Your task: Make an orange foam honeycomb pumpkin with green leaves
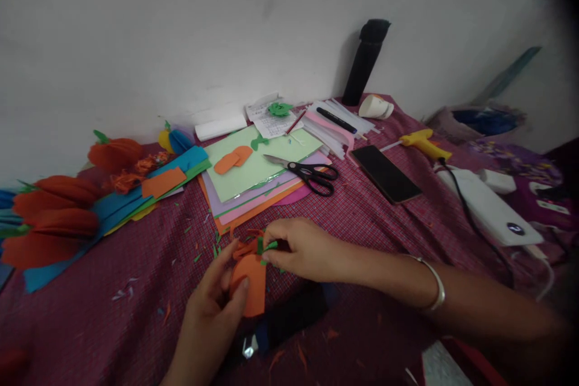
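Note:
My left hand (212, 304) is closed round an orange paper carrot shape (249, 283) and holds it upright over the cloth. My right hand (301, 248) pinches a small green paper strip (270, 246) against the top of that orange shape, where frayed orange paper curls out. A silver bangle (434, 289) sits on my right wrist. Both hands meet just in front of the paper stack.
A stack of coloured paper sheets (257, 178) lies behind the hands, with black scissors (312, 174) on it. A phone (385, 173), yellow glue gun (423, 143), white power bank (488, 208), black bottle (364, 63) stand right. Finished orange paper carrots (58, 211) lie left. Paper scraps litter the checked cloth (113, 289).

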`<action>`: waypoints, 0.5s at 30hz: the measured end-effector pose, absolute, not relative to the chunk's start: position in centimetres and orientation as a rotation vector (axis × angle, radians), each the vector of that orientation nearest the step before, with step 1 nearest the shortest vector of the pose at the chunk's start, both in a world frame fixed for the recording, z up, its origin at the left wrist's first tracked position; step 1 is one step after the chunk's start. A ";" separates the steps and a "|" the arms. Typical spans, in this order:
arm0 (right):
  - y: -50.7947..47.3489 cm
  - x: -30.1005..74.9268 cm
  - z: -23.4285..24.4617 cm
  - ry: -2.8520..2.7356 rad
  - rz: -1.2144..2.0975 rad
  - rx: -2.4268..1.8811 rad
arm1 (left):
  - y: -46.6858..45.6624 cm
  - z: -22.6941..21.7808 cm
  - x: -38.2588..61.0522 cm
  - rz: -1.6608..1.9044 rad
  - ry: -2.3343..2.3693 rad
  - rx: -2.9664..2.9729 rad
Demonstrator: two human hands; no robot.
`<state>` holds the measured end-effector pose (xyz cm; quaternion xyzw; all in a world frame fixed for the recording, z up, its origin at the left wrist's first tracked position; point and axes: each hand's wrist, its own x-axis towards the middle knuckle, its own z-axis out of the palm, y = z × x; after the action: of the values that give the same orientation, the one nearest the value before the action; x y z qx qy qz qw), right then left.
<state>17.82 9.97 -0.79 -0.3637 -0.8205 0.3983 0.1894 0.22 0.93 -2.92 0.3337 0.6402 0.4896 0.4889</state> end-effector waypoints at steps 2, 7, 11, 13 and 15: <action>10.2 17.7 -0.7 -2.391 1.086 -1.030 | 0.7 -3.1 0.3 1.169 1.541 0.809; 10.6 17.6 -0.5 -2.505 1.034 -0.970 | 0.4 -3.4 0.2 1.135 1.525 0.790; 11.2 18.1 -0.2 -2.478 1.049 -0.987 | 0.3 -4.3 -0.9 1.077 1.560 0.905; 11.7 18.8 0.0 -2.496 0.997 -0.964 | 0.2 -5.3 -1.7 1.055 1.591 0.957; 12.3 19.9 0.1 -2.580 0.910 -0.956 | 0.4 -6.6 -2.5 1.153 1.547 0.971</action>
<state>19.92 12.27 0.11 -0.3273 -0.8837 0.3118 0.1214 -2.53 0.38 -6.61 0.3966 0.6316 0.4707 0.4714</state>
